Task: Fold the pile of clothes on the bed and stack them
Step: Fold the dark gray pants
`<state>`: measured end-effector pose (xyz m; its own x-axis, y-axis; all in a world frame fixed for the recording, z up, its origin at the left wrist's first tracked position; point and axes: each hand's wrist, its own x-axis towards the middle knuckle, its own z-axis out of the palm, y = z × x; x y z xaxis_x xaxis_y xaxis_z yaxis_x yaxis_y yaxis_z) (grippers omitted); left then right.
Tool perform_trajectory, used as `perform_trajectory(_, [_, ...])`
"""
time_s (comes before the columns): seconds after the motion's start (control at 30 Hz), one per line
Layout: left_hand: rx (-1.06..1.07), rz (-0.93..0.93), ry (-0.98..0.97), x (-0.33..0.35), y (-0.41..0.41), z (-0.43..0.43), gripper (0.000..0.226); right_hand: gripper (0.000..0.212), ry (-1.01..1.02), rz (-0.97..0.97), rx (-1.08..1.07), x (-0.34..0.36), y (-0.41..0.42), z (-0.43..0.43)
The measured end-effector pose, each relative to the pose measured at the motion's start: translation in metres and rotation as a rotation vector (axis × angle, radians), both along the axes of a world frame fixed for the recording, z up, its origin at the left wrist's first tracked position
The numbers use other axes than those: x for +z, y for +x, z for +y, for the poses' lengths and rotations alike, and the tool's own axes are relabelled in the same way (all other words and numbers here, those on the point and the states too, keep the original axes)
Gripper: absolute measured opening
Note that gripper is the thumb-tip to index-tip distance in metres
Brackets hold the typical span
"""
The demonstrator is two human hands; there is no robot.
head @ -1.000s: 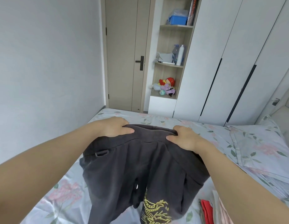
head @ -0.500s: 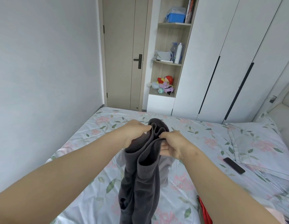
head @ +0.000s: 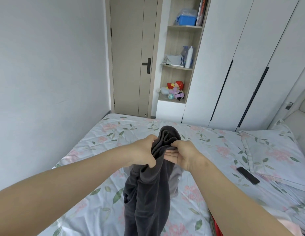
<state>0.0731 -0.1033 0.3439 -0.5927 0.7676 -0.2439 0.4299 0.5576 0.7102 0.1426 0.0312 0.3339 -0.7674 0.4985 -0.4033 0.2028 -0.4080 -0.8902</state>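
At the bottom centre, a dark grey soft cloth garment (head: 148, 198) hangs bunched in long folds above the pale floral-sheeted bed (head: 90, 215), with a strip of red cloth (head: 216, 229) at the lower right edge. At mid-frame the left hand (head: 142, 155) grips its gathered top, fingers curled, and the right hand (head: 184, 155) pinches it between thumb and fingers. A flat black phone (head: 248, 175) lies at the right beside a floral pillow (head: 274, 150). A beige door (head: 129, 65) stands at top centre.

Open bedsheet (head: 104, 138) lies left of the hanging dark garment (head: 148, 193); a phone (head: 248, 175) and pillow (head: 276, 150) crowd the right.
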Motion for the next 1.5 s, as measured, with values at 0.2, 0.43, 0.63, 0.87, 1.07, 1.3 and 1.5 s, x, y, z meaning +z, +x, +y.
perform_trajectory(0.2, [-0.047,0.248,-0.062,-0.015,0.011,-0.004,0.082,0.016,-0.073,0.021,-0.076,-0.003,-0.004,-0.008])
perform_trajectory(0.43, [-0.074,0.332,-0.067,0.009,-0.022,-0.024,0.063,0.035,0.967,-0.230,0.163,-0.007,0.011,0.015])
perform_trajectory(0.63, [-0.153,0.320,0.025,0.026,-0.035,-0.037,0.053,0.019,1.561,0.216,0.554,-0.004,0.019,0.017])
perform_trajectory(0.87, [-0.043,0.266,0.147,0.025,-0.046,-0.051,0.051,0.030,1.756,0.262,0.653,-0.012,0.020,0.012])
perform_trajectory(1.07, [0.043,0.221,0.213,0.024,-0.057,-0.065,0.047,0.029,2.085,0.421,0.714,-0.022,0.024,-0.010])
perform_trajectory(1.3, [0.036,0.230,0.164,0.023,-0.068,-0.079,0.044,0.036,2.143,0.238,0.853,-0.016,0.019,-0.006])
perform_trajectory(1.5, [0.008,0.311,0.109,0.022,-0.077,-0.088,0.038,0.039,2.194,0.044,0.633,0.001,0.006,0.021])
